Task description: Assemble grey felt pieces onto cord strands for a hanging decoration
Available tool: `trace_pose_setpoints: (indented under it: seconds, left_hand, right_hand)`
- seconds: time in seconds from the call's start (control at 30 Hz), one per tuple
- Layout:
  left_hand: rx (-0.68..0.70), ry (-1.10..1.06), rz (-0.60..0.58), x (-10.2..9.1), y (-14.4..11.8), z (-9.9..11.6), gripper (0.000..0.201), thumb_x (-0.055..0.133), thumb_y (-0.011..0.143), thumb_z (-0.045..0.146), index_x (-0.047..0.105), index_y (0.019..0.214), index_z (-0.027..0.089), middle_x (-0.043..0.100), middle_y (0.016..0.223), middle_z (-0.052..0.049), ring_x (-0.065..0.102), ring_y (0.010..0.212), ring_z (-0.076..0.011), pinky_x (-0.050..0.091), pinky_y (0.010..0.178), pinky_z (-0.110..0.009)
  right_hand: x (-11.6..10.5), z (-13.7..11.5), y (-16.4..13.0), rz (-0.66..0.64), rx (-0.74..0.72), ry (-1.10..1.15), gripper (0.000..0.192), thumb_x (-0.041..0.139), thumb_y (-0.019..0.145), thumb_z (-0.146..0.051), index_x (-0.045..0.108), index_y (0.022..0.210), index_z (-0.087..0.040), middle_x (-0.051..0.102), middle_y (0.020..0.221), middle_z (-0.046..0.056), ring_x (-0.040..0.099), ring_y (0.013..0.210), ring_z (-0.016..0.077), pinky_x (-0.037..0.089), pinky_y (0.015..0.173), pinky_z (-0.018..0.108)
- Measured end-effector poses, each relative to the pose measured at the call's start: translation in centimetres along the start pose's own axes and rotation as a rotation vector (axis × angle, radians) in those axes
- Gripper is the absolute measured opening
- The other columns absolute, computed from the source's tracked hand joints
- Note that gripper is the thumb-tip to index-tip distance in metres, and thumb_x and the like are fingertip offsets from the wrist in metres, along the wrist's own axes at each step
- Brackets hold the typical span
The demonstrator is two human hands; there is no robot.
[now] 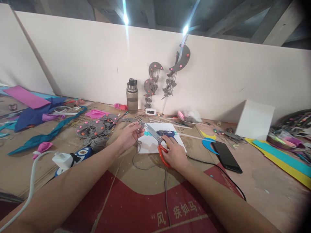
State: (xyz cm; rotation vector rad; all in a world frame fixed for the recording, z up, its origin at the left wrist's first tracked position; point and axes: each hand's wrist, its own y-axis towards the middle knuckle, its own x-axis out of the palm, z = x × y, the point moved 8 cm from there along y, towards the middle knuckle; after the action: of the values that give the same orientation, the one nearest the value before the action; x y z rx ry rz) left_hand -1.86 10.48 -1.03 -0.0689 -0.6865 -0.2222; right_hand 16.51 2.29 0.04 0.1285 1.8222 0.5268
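Note:
My right hand grips red-handled scissors whose steel blades point up and left. My left hand pinches a small grey felt piece right at the blade tips. A grey string hangs from the left hand and trails over the cardboard toward me. Both hands hover over a white sheet on which a blue glue gun lies, just behind my right hand.
A black phone lies to the right, a black cable passing beside it. Grey felt crescents with pink dots are piled on the left, near a white charger. A bottle and a white box stand by the wall.

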Motion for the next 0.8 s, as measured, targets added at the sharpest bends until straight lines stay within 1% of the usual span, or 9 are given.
trace_pose_setpoints:
  seconds: [0.17, 0.23, 0.3, 0.4, 0.53, 0.67, 0.8]
  left_hand:
    - [-0.020, 0.066, -0.080, 0.7, -0.3, -0.4, 0.030, 0.072, 0.070, 0.014, 0.061, 0.097, 0.016, 0.065, 0.075, -0.002, 0.064, 0.065, -0.0109, 0.053, 0.061, -0.022]
    - [-0.050, 0.097, -0.122, 1.2, -0.6, -0.7, 0.029, 0.074, 0.069, 0.016, 0.063, 0.095, 0.016, 0.065, 0.075, -0.001, 0.063, 0.065, -0.0110, 0.053, 0.060, -0.023]
    - [-0.070, 0.122, -0.155, 1.6, -0.8, -0.9, 0.026, 0.076, 0.066, 0.016, 0.063, 0.089, 0.015, 0.064, 0.073, -0.001, 0.063, 0.063, -0.0106, 0.052, 0.059, -0.022]
    - [-0.071, 0.144, -0.182, 2.0, -1.0, -1.0, 0.024, 0.078, 0.064, 0.017, 0.063, 0.083, 0.015, 0.064, 0.071, 0.000, 0.062, 0.061, -0.0098, 0.050, 0.058, -0.021]
    - [-0.048, 0.150, -0.187, 2.2, -1.0, -0.8, 0.025, 0.079, 0.064, 0.017, 0.065, 0.085, 0.015, 0.065, 0.072, 0.000, 0.062, 0.062, -0.0100, 0.050, 0.059, -0.021]
    - [-0.025, 0.157, -0.173, 1.9, -0.8, -0.8, 0.026, 0.079, 0.063, 0.017, 0.065, 0.085, 0.014, 0.065, 0.073, -0.001, 0.063, 0.063, -0.0106, 0.049, 0.060, -0.021]
    - [-0.009, 0.175, -0.175, 1.7, -0.8, -0.7, 0.025, 0.079, 0.063, 0.018, 0.065, 0.084, 0.014, 0.065, 0.075, -0.001, 0.063, 0.065, -0.0108, 0.049, 0.061, -0.022]
  right_hand:
    - [0.0, -0.1, 0.0, 0.009, -0.009, 0.005, 0.045, 0.047, 0.088, -0.041, 0.049, 0.129, -0.023, 0.060, 0.120, 0.007, 0.062, 0.089, 0.0171, 0.047, 0.077, 0.028]
    - [0.0, 0.0, 0.0, 0.008, -0.004, -0.004, 0.045, 0.047, 0.088, -0.040, 0.049, 0.129, -0.023, 0.061, 0.118, 0.008, 0.061, 0.089, 0.0172, 0.047, 0.076, 0.028]
    - [-0.1, -0.1, 0.0, 0.004, -0.008, -0.003, 0.045, 0.048, 0.088, -0.039, 0.049, 0.129, -0.022, 0.061, 0.116, 0.008, 0.061, 0.089, 0.0171, 0.047, 0.075, 0.027]
    - [-0.1, -0.3, 0.0, 0.000, -0.037, 0.015, 0.043, 0.048, 0.088, -0.037, 0.050, 0.127, -0.022, 0.062, 0.114, 0.008, 0.061, 0.092, 0.0174, 0.047, 0.077, 0.027]
    - [-0.1, -0.4, -0.1, 0.011, -0.065, 0.051, 0.042, 0.048, 0.088, -0.038, 0.049, 0.127, -0.022, 0.060, 0.119, 0.008, 0.058, 0.104, 0.0192, 0.047, 0.082, 0.028]
    - [0.1, -0.4, -0.2, -0.011, -0.061, 0.084, 0.042, 0.048, 0.087, -0.038, 0.049, 0.126, -0.022, 0.059, 0.121, 0.008, 0.060, 0.098, 0.0181, 0.049, 0.076, 0.026]
    - [0.2, -0.5, -0.2, -0.025, -0.058, 0.091, 0.043, 0.048, 0.087, -0.038, 0.048, 0.127, -0.022, 0.059, 0.122, 0.009, 0.060, 0.099, 0.0177, 0.050, 0.077, 0.026]
